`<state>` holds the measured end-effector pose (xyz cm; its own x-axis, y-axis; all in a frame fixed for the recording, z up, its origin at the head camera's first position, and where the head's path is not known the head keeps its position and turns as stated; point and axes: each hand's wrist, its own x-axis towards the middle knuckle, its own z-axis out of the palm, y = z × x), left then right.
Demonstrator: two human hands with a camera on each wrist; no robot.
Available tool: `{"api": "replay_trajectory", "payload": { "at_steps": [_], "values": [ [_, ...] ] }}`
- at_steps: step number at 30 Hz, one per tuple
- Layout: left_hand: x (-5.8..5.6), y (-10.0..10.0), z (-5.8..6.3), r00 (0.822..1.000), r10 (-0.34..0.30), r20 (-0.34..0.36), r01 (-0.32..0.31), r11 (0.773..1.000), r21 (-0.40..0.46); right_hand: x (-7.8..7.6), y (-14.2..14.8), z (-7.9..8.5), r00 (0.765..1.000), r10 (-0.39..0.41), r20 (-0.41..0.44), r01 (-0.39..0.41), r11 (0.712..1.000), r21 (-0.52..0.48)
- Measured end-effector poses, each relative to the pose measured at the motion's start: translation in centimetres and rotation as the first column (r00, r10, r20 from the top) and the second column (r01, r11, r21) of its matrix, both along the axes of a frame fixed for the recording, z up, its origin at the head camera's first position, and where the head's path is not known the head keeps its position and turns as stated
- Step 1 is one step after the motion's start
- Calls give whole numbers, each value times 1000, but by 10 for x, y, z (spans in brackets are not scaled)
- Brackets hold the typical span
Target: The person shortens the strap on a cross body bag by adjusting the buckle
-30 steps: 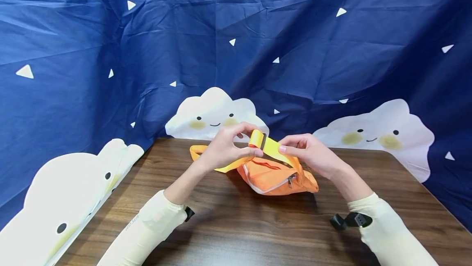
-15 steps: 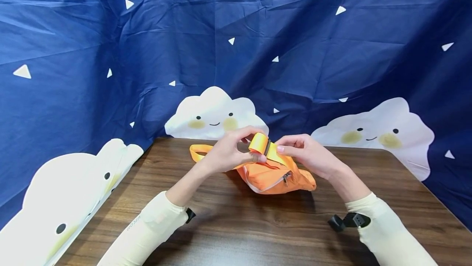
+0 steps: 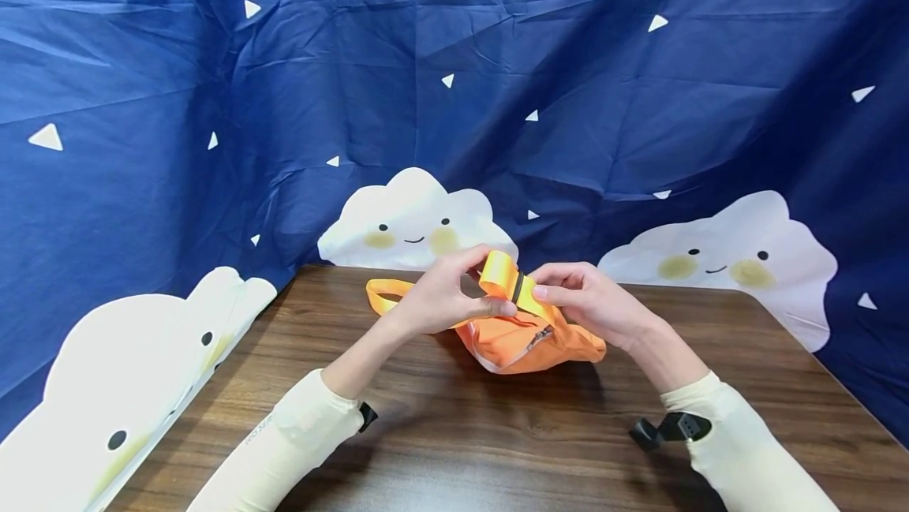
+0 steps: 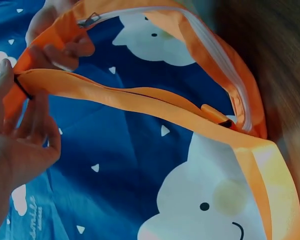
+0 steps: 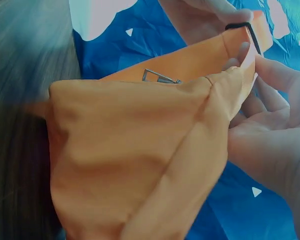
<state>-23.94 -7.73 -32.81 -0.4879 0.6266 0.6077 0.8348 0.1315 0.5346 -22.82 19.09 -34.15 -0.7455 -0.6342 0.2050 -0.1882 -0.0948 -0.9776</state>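
Note:
An orange waist bag (image 3: 500, 345) with a pale zip lies on the wooden table, its yellow-orange strap (image 3: 499, 271) raised above it in a loop. A black strap slider (image 3: 518, 288) sits on the strap between the two hands. My left hand (image 3: 443, 291) pinches the strap at the slider, with the thumb at its lower edge. My right hand (image 3: 596, 300) pinches the strap just right of the slider, near the bag's end. In the right wrist view the bag's body (image 5: 135, 150) fills the middle, with a metal zip pull (image 5: 160, 77) at its top edge.
The brown wooden table (image 3: 454, 449) extends around the bag. A loose strap loop (image 3: 379, 295) rests left of it. Behind hangs a blue curtain (image 3: 426, 102) with white clouds and triangles. Each sleeve carries a black wrist device (image 3: 671, 427).
The slider has shifted slightly right, closer to my right hand, and the strap's loop left of it looks larger. My left hand has edged right; the bag's right end has moved slightly left.

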Motion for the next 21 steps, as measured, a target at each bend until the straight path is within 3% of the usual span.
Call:
{"api": "replay_trajectory", "payload": {
  "at_steps": [5, 9, 11, 21],
  "values": [
    [-3, 4, -3, 989, 10, -146, -13, 1000, -24, 3, -7, 2, 998, -64, -25, 66, 996, 60],
    [-4, 5, -5, 951, 46, -307, -72, 995, -72, 7, -12, 4, 992, -120, -38, 125, 980, 157],
    [-5, 4, -5, 934, 66, -351, -105, 990, -94, 9, -14, 5, 990, -136, -29, 139, 974, 180],
    [-7, 3, -6, 946, 73, -315, -117, 986, -121, 9, -10, 6, 992, -91, 89, 90, 996, 17]
  ]
}}
